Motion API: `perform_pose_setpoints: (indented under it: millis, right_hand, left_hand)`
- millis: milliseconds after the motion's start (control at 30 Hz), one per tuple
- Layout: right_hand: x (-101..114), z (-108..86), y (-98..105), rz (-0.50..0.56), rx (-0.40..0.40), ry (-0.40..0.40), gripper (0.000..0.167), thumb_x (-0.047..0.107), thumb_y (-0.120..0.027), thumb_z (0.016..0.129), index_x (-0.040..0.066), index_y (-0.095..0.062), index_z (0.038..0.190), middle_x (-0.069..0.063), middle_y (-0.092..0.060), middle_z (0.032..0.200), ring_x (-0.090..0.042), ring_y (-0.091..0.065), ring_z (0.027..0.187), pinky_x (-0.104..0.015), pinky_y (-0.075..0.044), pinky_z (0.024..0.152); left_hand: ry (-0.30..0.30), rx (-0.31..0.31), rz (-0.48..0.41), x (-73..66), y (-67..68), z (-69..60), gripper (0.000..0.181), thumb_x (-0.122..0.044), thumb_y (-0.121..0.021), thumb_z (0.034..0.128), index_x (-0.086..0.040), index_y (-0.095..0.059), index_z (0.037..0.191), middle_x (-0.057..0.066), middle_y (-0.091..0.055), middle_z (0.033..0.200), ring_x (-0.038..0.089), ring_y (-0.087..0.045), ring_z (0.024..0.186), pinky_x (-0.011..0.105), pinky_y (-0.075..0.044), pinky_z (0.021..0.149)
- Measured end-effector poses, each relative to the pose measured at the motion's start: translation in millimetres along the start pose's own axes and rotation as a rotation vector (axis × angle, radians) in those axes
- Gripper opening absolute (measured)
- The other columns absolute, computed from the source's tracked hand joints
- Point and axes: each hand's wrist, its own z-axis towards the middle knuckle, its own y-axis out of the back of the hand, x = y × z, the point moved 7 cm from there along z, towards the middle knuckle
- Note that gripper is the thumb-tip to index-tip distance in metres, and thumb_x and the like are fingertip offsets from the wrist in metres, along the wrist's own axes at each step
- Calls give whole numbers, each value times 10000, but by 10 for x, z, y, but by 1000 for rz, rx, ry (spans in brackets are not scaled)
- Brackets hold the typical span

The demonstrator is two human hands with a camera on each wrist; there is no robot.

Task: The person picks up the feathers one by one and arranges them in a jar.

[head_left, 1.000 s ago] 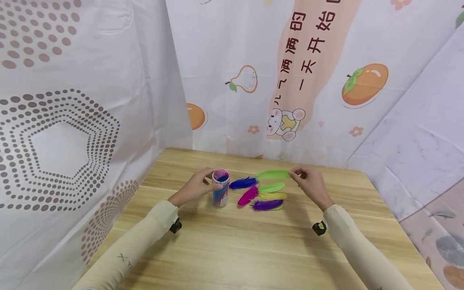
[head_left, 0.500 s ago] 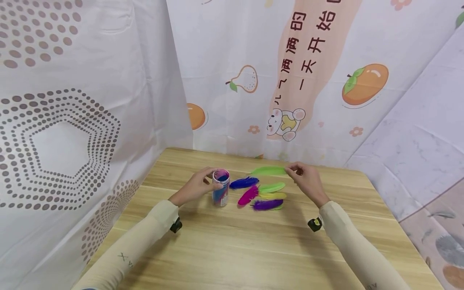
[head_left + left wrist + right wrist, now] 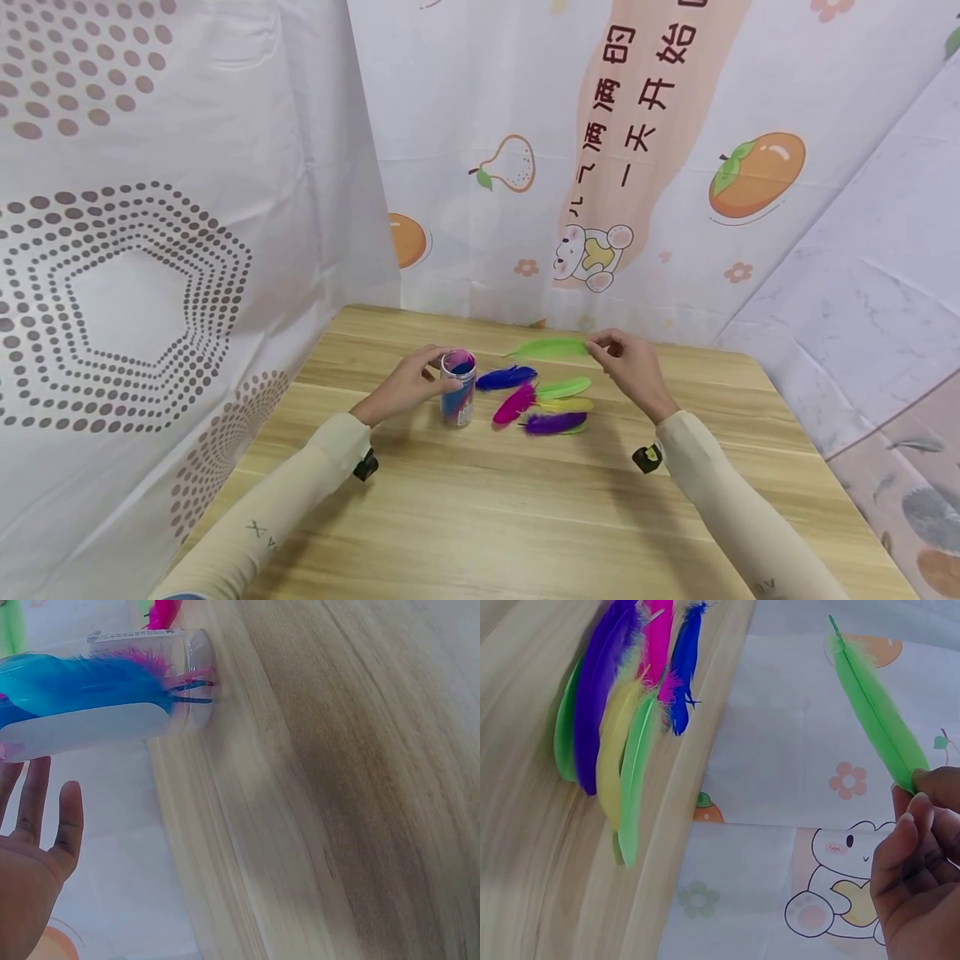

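Observation:
A clear cylindrical jar (image 3: 457,400) with blue and pink feathers inside stands upright on the table, and my left hand (image 3: 408,385) grips its upper part from the left. The left wrist view shows the feathers' quills (image 3: 193,691) near the jar's bottom end; the left hand (image 3: 34,847) is partly out of frame there. Between thumb and fingertips, my right hand (image 3: 633,371) pinches the end of a green feather (image 3: 551,348), raised above the table's back part. In the right wrist view the same feather (image 3: 877,712) points away from the right hand (image 3: 922,862).
Between the hands on the table (image 3: 480,517) lie a blue feather (image 3: 506,378), a magenta feather (image 3: 514,404), a light green feather (image 3: 562,387), a yellow feather (image 3: 566,406) and a purple feather (image 3: 555,423) over another green one. Printed cloth (image 3: 450,100) hangs behind.
My right hand has moved left with the green feather, which is now higher and nearer the jar. The left hand and the jar have stayed in place.

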Motion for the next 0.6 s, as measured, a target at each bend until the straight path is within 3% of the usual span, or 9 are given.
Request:
perform_pose_setpoints:
  millis: [600]
  right_hand:
    - [245,91,-29,30,30,43,217,302,-704,1003,100,-758,1062,-113,-682,817,-197,-561,597,-267,-422,488]
  left_hand:
    - [10,5,10,-25,0,-3,557,-480,-732,946,-261,-576,1434,-75,-596,1283,175,-551,1143,427,-507,938]
